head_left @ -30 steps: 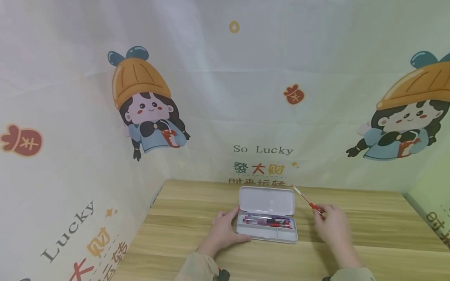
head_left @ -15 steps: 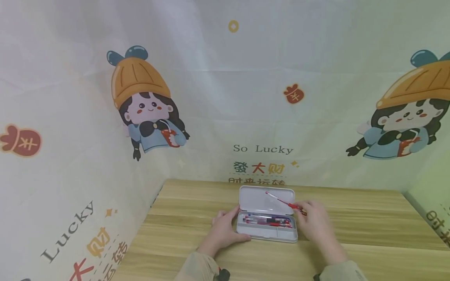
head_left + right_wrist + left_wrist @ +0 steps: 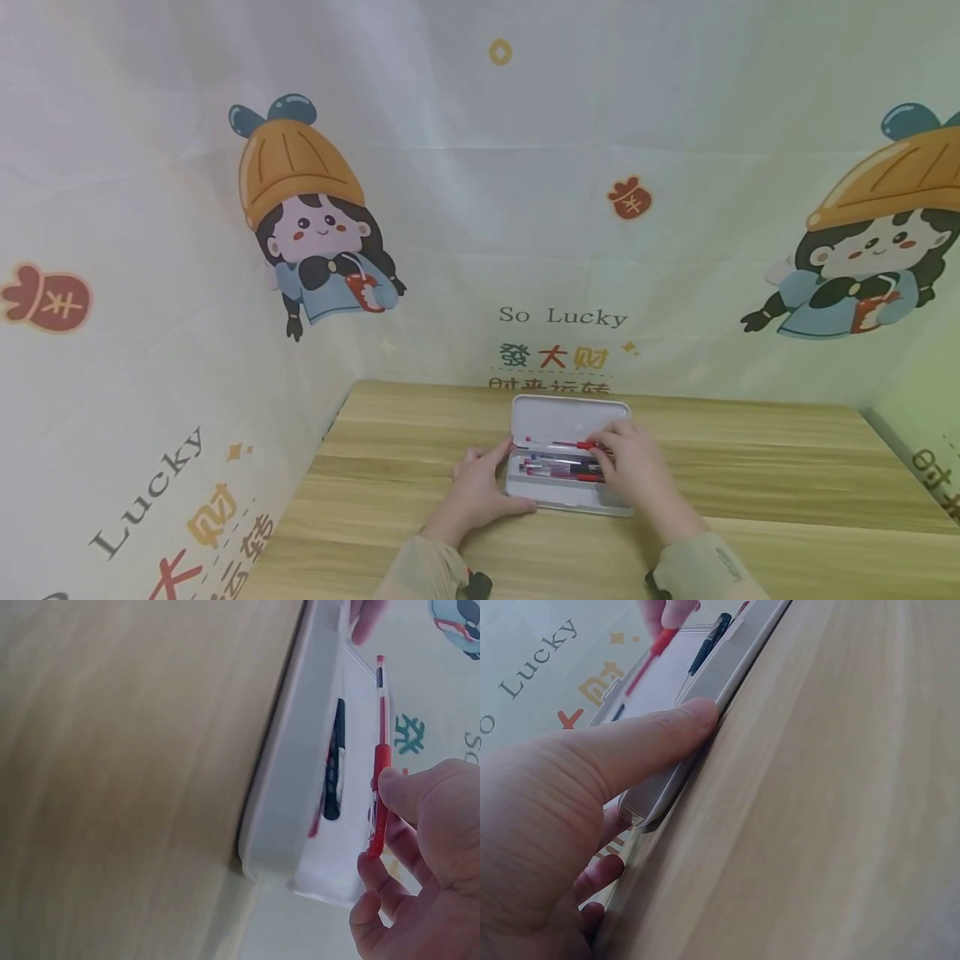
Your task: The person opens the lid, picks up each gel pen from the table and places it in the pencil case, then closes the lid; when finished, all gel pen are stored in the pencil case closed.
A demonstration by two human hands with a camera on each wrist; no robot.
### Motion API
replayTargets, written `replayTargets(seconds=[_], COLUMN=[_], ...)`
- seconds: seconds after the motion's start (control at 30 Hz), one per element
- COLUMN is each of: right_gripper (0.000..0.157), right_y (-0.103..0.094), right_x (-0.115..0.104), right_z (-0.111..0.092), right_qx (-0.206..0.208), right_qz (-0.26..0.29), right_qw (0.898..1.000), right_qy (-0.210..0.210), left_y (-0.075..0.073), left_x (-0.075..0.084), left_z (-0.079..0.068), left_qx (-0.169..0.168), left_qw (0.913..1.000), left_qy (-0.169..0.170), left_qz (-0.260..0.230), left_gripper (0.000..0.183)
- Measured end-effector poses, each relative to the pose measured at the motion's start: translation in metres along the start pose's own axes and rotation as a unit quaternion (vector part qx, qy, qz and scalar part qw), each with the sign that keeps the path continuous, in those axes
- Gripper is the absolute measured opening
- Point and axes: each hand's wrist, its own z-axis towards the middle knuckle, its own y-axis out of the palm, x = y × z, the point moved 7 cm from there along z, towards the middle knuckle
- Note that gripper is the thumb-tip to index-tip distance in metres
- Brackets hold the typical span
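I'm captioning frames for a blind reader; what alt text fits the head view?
A right hand holds a red pen over an open white pencil case holding more pens; the left hand steadies the case on a wooden table.

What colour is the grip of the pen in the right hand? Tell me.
Red grip on the slim clear-barrelled pen; right wrist view shows it best.
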Motion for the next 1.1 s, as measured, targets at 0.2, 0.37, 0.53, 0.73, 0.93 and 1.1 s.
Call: replayTargets(seconds=[0.2, 0.37, 0.53, 0.73, 0.93, 1.1], right_gripper=[0.009, 0.009, 0.007, 0.006, 0.007, 0.01], right_y=[0.015, 0.019, 0.022, 0.025, 0.026, 0.02], right_x=[0.001, -0.001, -0.002, -0.001, -0.001, 0.003], right_z=[0.005, 0.007, 0.007, 0.006, 0.006, 0.007], right_qx=[-0.03, -0.045, -0.062, -0.069, -0.097, -0.082], right_qz=[-0.007, -0.003, -0.005, -0.007, 0.007, 0.043], right_qw=[0.999, 0.999, 0.998, 0.998, 0.995, 0.995], right_qy=[0.007, 0.008, 0.004, -0.001, 0.017, 0.047], left_y=[0.0, -0.001, -0.002, -0.002, 0.0, 0.001], left_x=[0.0, 0.0, 0.0, -0.001, -0.003, -0.002], left_z=[0.001, 0.002, 0.002, 0.001, 0.0, 0.0], left_qx=[-0.001, 0.0, -0.001, 0.0, 0.002, 0.002], left_qw=[1.0, 1.0, 1.0, 1.0, 1.0, 1.0], left_qy=[0.003, 0.0, 0.003, 0.003, 0.003, 0.005], left_qz=[0.002, 0.0, 0.004, 0.0, 0.002, 0.002], left_gripper=[0.122, 0.122, 0.121, 0.122, 0.123, 0.124])
